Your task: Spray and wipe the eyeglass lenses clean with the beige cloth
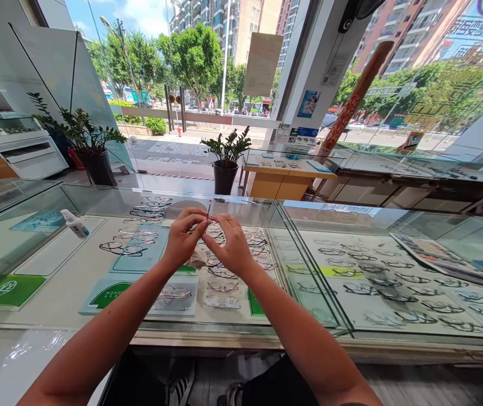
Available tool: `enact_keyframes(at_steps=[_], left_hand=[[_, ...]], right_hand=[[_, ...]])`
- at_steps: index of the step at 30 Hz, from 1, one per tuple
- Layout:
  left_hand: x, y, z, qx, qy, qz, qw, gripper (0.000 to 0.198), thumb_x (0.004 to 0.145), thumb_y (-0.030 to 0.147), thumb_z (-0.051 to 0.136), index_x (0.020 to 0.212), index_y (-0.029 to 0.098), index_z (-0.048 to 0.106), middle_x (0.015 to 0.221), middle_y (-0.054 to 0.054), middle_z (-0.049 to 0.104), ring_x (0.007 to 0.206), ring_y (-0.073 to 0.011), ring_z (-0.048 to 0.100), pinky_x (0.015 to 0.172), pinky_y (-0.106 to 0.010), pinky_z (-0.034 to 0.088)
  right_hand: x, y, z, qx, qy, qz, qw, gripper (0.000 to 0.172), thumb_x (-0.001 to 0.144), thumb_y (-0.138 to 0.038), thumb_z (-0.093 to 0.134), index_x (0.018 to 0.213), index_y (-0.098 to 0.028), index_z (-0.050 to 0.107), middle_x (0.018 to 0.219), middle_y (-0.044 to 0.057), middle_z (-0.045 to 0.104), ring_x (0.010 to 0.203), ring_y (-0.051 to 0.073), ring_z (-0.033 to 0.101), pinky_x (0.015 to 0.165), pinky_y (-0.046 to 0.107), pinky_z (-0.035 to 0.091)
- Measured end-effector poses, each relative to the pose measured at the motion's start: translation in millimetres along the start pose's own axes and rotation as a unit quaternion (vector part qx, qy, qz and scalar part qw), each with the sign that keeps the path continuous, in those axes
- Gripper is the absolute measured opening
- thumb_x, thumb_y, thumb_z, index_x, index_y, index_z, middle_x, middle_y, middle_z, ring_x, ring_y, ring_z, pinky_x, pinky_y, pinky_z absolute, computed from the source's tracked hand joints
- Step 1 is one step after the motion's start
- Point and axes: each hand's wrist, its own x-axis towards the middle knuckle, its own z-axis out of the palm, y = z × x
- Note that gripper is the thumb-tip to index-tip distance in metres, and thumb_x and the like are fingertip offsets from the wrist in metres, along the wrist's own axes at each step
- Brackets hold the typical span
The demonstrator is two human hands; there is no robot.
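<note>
While a striped shoe (182, 389) stood below the near edge of the glass counter (174, 337), rows of eyeglasses (223, 287) lay in it. Over them, the left hand (188, 234) pinched a slim dark item (209, 208) upright; the right hand (228, 239) met it with bent fingers, its grip impossible to tell. Just beneath was a beige cloth (198, 257). At left was 1 white bottle (75, 223); farther off stood 2 potted plants (226, 155), then trees (194, 56).
</note>
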Motion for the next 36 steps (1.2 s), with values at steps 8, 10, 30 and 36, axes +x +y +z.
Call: enact_keyframes(at_steps=[8, 10, 30, 36], left_hand=[[3.0, 1.4, -2.9, -0.035, -0.041, -0.034, 0.998, 0.029, 0.099, 0.048, 0.076, 0.093, 0.022, 0.086, 0.115, -0.012, 0.076, 0.113, -0.0254, 0.072, 0.100, -0.037, 0.058], [4.7, 4.1, -5.2, -0.044, -0.039, -0.034, 0.998, 0.031, 0.100, 0.050, 0.075, 0.096, 0.021, 0.085, 0.116, -0.012, 0.076, 0.111, -0.0246, 0.072, 0.095, -0.034, 0.059], [37.0, -45.7, -66.0, 0.352, -0.203, -0.260, 0.876, 0.029, 0.092, 0.025, 0.054, 0.101, 0.022, 0.081, 0.079, -0.005, 0.076, 0.071, -0.0235, 0.066, 0.067, -0.033, 0.044], [30.3, -57.0, -62.3, 0.356, -0.263, -0.264, 0.857, 0.018, 0.076, 0.018, 0.066, 0.084, 0.024, 0.081, 0.089, -0.005, 0.082, 0.079, -0.0246, 0.071, 0.073, -0.032, 0.049]], right_hand=[[-1.4, 2.5, 4.9, 0.085, 0.008, 0.009, 0.996, 0.026, 0.107, -0.038, 0.069, 0.127, -0.022, 0.071, 0.127, 0.013, 0.080, 0.120, 0.028, 0.072, 0.108, 0.047, 0.057], [-0.3, 3.3, 3.9, 0.097, 0.013, 0.013, 0.995, 0.026, 0.107, -0.038, 0.069, 0.127, -0.023, 0.071, 0.125, 0.012, 0.079, 0.119, 0.027, 0.072, 0.107, 0.047, 0.058], [8.0, 21.3, -8.8, 0.098, 0.067, 0.050, 0.992, 0.029, 0.105, -0.042, 0.068, 0.126, -0.024, 0.077, 0.124, 0.010, 0.079, 0.107, 0.028, 0.070, 0.096, 0.047, 0.058], [8.1, 22.4, -8.1, 0.091, 0.064, 0.045, 0.993, 0.027, 0.105, -0.040, 0.068, 0.125, -0.024, 0.078, 0.122, 0.010, 0.079, 0.105, 0.027, 0.069, 0.096, 0.046, 0.058]])
